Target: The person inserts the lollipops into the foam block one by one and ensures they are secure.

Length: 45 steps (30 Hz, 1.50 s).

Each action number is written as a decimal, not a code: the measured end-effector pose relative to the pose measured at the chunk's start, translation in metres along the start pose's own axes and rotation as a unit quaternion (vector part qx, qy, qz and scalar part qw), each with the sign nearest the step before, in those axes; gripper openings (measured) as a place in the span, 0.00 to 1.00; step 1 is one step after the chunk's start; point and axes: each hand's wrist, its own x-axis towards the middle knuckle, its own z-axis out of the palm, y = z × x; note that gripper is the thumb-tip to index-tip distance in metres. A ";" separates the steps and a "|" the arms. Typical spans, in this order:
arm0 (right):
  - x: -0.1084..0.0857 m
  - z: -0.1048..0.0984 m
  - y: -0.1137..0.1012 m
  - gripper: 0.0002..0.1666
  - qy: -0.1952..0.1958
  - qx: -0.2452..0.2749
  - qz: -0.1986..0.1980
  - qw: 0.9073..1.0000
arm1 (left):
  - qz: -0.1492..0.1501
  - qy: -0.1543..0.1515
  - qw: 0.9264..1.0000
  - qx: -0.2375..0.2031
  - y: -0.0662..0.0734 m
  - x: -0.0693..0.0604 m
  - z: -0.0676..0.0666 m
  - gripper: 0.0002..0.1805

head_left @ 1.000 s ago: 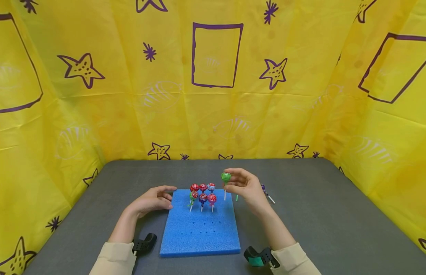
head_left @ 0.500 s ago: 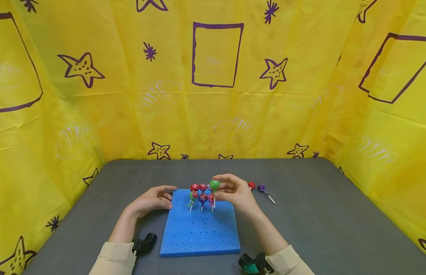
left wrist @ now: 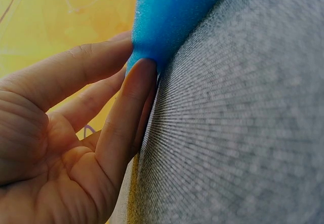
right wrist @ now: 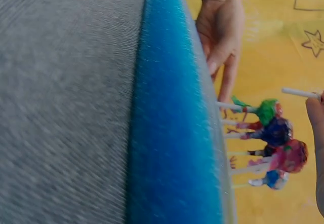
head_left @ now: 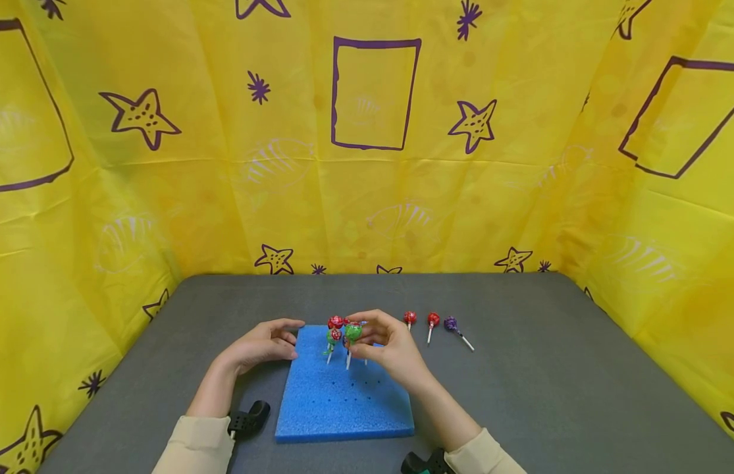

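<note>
Foam board (head_left: 343, 418) on table (head_left: 550, 382), left hand (head_left: 261, 345) fingers at left edge, board-planted lollipops (head_left: 335, 322) left of and behind right hand (head_left: 390, 345) fingers, held lollipop (head_left: 353, 331) between those fingertips, three loose lollipops (head_left: 433, 319) right of them on table

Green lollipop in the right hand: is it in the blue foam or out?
Out: the right hand holds the green lollipop, and the right wrist view shows its stick ending free, clear of the blue foam.
</note>
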 end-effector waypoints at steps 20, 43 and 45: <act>-0.004 0.023 0.007 0.19 0.020 -0.084 -0.018 0.996 | 0.004 -0.007 1.000 -0.006 0.002 -0.001 0.001 0.37; -0.005 0.028 0.016 0.16 -0.016 -0.173 -0.052 0.983 | 0.013 -0.012 1.000 -0.006 0.001 -0.002 0.000 0.37; -0.005 0.027 0.016 0.16 -0.017 -0.185 -0.055 0.981 | 0.011 -0.010 1.000 -0.005 0.001 -0.001 0.000 0.37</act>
